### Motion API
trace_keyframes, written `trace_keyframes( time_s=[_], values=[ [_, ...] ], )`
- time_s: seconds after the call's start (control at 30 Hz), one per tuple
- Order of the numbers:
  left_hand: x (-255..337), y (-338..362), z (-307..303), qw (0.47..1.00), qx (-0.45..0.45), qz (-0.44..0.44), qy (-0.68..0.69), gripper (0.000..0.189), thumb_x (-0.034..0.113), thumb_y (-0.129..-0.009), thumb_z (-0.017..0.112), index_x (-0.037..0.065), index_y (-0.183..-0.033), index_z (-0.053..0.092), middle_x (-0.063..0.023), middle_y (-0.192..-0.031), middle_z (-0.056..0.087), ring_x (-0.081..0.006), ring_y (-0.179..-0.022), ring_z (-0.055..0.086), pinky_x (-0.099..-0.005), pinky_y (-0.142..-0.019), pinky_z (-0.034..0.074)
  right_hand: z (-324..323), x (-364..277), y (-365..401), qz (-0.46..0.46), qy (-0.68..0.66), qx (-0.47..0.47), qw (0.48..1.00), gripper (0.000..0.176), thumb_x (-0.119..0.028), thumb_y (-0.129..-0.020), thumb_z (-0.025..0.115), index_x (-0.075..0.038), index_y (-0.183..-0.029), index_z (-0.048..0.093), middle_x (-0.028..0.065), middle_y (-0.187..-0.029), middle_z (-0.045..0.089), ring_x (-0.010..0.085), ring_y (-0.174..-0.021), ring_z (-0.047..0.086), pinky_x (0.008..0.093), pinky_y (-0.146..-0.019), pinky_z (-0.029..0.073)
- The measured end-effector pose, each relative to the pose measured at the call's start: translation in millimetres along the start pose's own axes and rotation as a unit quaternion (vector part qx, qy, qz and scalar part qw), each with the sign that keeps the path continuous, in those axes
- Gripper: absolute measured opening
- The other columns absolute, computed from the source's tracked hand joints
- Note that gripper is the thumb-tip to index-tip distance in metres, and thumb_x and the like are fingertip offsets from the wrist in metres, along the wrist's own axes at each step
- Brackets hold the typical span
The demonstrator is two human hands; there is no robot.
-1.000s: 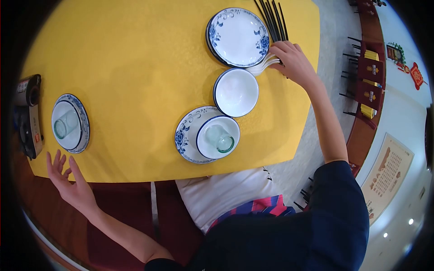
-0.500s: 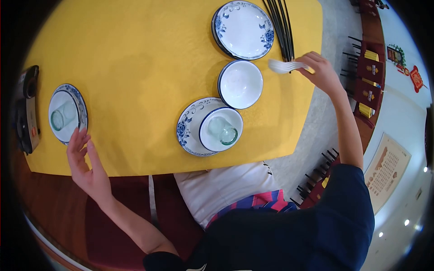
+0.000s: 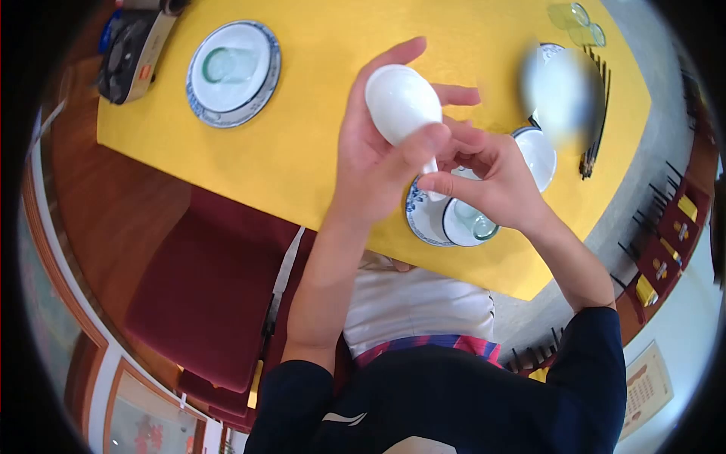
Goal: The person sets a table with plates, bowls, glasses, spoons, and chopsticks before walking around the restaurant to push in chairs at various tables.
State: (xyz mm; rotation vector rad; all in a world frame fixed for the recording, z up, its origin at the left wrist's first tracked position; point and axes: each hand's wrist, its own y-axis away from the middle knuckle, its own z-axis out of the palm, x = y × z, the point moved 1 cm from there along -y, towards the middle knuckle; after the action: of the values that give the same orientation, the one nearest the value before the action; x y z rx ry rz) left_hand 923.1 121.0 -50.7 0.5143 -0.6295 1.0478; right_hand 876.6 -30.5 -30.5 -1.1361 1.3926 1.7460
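Since the earlier frame, the white spoons [image 3: 401,100] have moved from near the chopsticks to between the hands; the left hand [image 3: 370,163] has come up from the bench's near-left edge to meet them, and the view has swung.

The left fingers cradle the bowl end, thumb pressed against it and some fingertips spread apart. The right hand [image 3: 503,185] pinches the handle, thumb over it. How many spoons are nested, I cannot tell.

Outward from the fingers, at four o'clock and partly hidden, a patterned plate [image 3: 425,214] carries a small dish [image 3: 456,228] with a glass [image 3: 478,222] on it. A bowl [image 3: 538,157] sits at three o'clock; beyond it lie badly blurred plates [image 3: 560,94] and dark chopsticks [image 3: 596,140]. Two more glasses [image 3: 566,15] are at two o'clock. At ten o'clock on the yellow bench [image 3: 318,98] are another glass-topped setting [image 3: 257,94] and a stove [image 3: 136,60].

The likeliest trouble is a slip: smooth, nested spoons could slide apart if the thumb pressure eases, and one dropping towards four o'clock could chip the dish or knock the glass over.
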Motion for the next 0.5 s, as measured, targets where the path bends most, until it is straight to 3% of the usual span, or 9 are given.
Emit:
trace_keyframes(
  time_s=[0.03,0.1,0.13,0.17,0.2,0.27,0.5],
  values=[
    [4,2,-7,1.0,0.007,0.006,-0.004,0.07,0.009,-0.087,0.07,0.004,-0.144,0.029,-0.0237,-0.119,0.062,-0.031,-0.107,0.066,-0.0381,-0.088,0.057,4,0,-5,-0.003,0.028,0.012,1.0,0.02,-0.011,-0.083,0.077,0.003,-0.095,0.071,0.006,-0.081,0.071,0.0116,-0.074,0.065,0.0281,-0.071,0.052],
    [8,10,-26,0.997,0.078,-0.004,0.02,0.053,0.002,-0.09,0.064,0.005,-0.134,0.035,-0.0186,-0.103,0.066,-0.0303,-0.095,0.07,-0.038,-0.077,0.06,14,-4,-12,-0.007,0.056,0.015,0.998,0.018,-0.011,-0.085,0.074,0.004,-0.095,0.071,0.0081,-0.08,0.071,0.0142,-0.072,0.067,0.0296,-0.069,0.054],
    [7,12,-31,0.992,0.128,0.002,0.009,0.043,0.004,-0.092,0.064,0.005,-0.127,0.039,-0.0156,-0.099,0.065,-0.0288,-0.09,0.07,-0.0395,-0.073,0.06,18,-8,-14,-0.038,0.146,0.042,0.988,0.017,-0.01,-0.086,0.072,0.004,-0.094,0.07,0.0108,-0.078,0.071,0.0186,-0.069,0.068,0.0311,-0.066,0.054],
    [8,13,-36,0.991,0.131,0.006,0.005,0.043,0.004,-0.092,0.064,0.005,-0.127,0.039,-0.0156,-0.099,0.065,-0.0288,-0.09,0.07,-0.0395,-0.073,0.06,22,-11,-16,-0.07,0.233,0.071,0.967,0.015,-0.01,-0.087,0.07,0.004,-0.094,0.07,0.0135,-0.077,0.07,0.0229,-0.067,0.07,0.0326,-0.064,0.055],
    [9,14,-41,0.98,0.197,-0.019,0.001,0.043,0.005,-0.092,0.065,0.005,-0.127,0.04,-0.0151,-0.099,0.064,-0.0284,-0.089,0.07,-0.0394,-0.073,0.06,22,-9,-18,-0.105,0.292,0.075,0.948,0.012,-0.008,-0.087,0.067,0.002,-0.094,0.07,0.0174,-0.078,0.069,0.0288,-0.066,0.069,0.0344,-0.061,0.055],
    [10,19,-49,0.959,0.283,-0.037,-0.001,0.041,0.012,-0.093,0.068,0.006,-0.125,0.043,-0.0143,-0.1,0.063,-0.0285,-0.088,0.069,-0.0392,-0.073,0.06,26,-8,-24,-0.098,0.302,0.054,0.947,0.013,-0.009,-0.087,0.068,0.002,-0.093,0.07,0.0172,-0.076,0.068,0.0292,-0.064,0.069,0.0345,-0.06,0.055],
    [14,32,-57,0.937,0.346,-0.041,-0.002,0.045,0.015,-0.092,0.069,0.006,-0.128,0.042,-0.0147,-0.102,0.064,-0.0295,-0.093,0.069,-0.0391,-0.075,0.059,50,-2,-33,-0.036,0.334,-0.055,0.94,0.021,-0.021,-0.085,0.072,0.0,-0.087,0.071,0.0168,-0.064,0.065,0.0298,-0.052,0.063,0.0377,-0.052,0.05]
  ],
)
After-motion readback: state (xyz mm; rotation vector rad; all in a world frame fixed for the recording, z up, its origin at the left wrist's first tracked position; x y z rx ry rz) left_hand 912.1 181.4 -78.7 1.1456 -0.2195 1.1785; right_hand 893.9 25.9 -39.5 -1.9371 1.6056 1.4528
